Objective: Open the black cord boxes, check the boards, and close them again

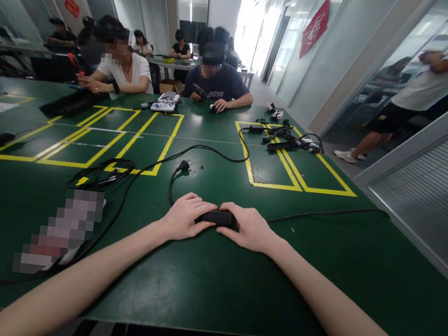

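Observation:
A black power adapter [220,218] lies on the green table between my two hands. My left hand [186,219] is closed around its left end, thumb at the near side and fingers over the top. At the other end my right hand [250,228] grips it in the same way. A short black cord with a plug [184,166] curves up from behind my left hand and rests on the table. Beyond my right hand, a thin black cable [332,212] stretches off to the right. The adapter's ends are hidden by my fingers.
Left of my arm lie a blurred-out flat object [65,231] and a coiled black cable [102,173]. Yellow tape [170,145] marks boxes on the table [209,296]. Black devices and cables [284,140] sit at the far right. Two people work across the table.

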Action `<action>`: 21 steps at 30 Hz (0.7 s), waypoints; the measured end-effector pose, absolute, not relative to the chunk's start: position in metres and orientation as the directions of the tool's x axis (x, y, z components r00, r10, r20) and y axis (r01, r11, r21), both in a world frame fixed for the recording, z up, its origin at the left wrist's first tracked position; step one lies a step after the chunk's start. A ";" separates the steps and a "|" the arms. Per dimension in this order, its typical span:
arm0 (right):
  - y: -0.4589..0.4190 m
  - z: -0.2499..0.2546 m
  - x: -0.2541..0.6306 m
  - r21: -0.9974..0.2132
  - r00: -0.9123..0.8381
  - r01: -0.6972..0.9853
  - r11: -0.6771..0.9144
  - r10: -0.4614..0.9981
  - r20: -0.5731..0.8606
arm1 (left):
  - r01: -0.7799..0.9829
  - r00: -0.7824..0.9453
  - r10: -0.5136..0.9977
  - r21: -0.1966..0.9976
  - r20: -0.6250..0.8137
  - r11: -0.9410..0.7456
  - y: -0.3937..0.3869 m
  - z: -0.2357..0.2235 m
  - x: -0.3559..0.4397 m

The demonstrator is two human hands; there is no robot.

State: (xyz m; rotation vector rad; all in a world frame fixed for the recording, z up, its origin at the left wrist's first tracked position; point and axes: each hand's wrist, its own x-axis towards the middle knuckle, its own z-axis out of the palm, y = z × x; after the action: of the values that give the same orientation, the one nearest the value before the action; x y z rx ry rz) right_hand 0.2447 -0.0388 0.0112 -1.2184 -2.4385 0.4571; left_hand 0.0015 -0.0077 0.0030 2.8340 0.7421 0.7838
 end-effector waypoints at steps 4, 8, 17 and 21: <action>-0.041 0.013 0.249 -0.678 -0.535 0.552 0.485 0.830 0.158 | 0.432 0.742 0.473 0.200 0.475 -0.879 -0.009 0.002 0.002; -0.042 0.019 0.255 -0.888 -0.602 0.359 0.286 0.798 0.013 | 0.404 0.762 0.426 0.156 0.488 -0.901 -0.011 0.000 0.002; -0.032 0.025 0.253 -0.991 -0.628 0.135 -0.021 0.772 -0.102 | 0.415 0.744 0.409 0.114 0.529 -0.903 -0.013 0.003 0.004; -0.025 0.037 0.269 -0.987 -0.513 0.065 -0.150 0.843 -0.162 | 0.438 0.665 0.320 -0.006 0.674 -0.899 -0.011 0.006 0.002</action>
State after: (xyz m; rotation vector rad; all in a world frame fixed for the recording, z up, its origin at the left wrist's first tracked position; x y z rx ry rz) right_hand 0.2693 -0.0247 0.0366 -1.0415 -1.5370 1.7228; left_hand 0.0018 -0.0113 0.0060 3.0184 0.6932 1.1686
